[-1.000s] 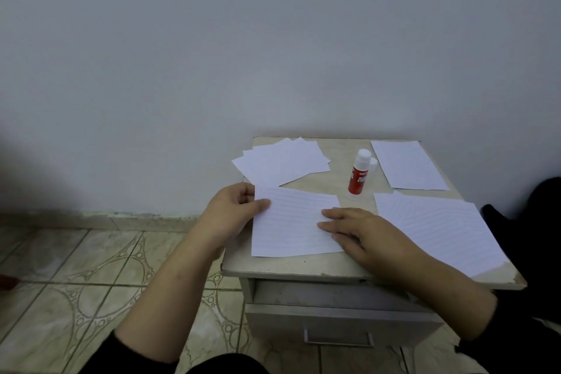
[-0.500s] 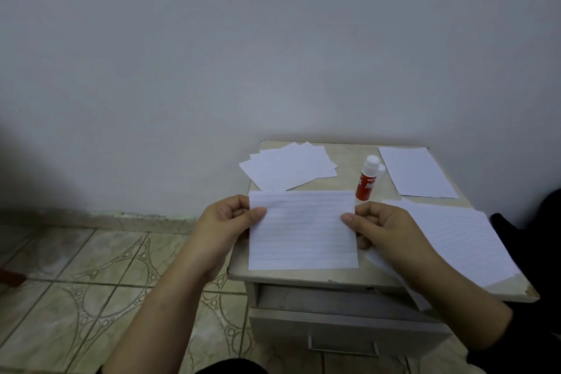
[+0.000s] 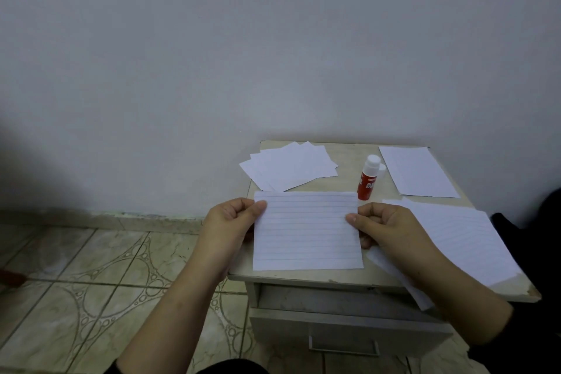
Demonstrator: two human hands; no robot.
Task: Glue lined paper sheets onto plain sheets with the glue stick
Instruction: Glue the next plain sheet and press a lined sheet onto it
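A lined paper sheet (image 3: 306, 234) is held up over the front of the small table (image 3: 349, 158). My left hand (image 3: 230, 222) pinches its left edge and my right hand (image 3: 382, 225) pinches its right edge, thumbs on the front. A red glue stick (image 3: 367, 179) with a white cap stands upright behind the sheet. A fanned pile of plain sheets (image 3: 291, 168) lies at the table's back left. Another sheet (image 3: 417, 171) lies at the back right, and larger lined sheets (image 3: 461, 237) lie at the right, partly under my right forearm.
The table stands against a white wall and has a drawer (image 3: 343, 334) with a metal handle, slightly open. Patterned floor tiles (image 3: 100, 276) spread to the left. A dark object (image 3: 528, 231) sits at the far right edge.
The lined sheet lay flat on the table under my hands one second ago. Both hands have lifted it by its side edges and now hold it up, nearly still since half a second ago.
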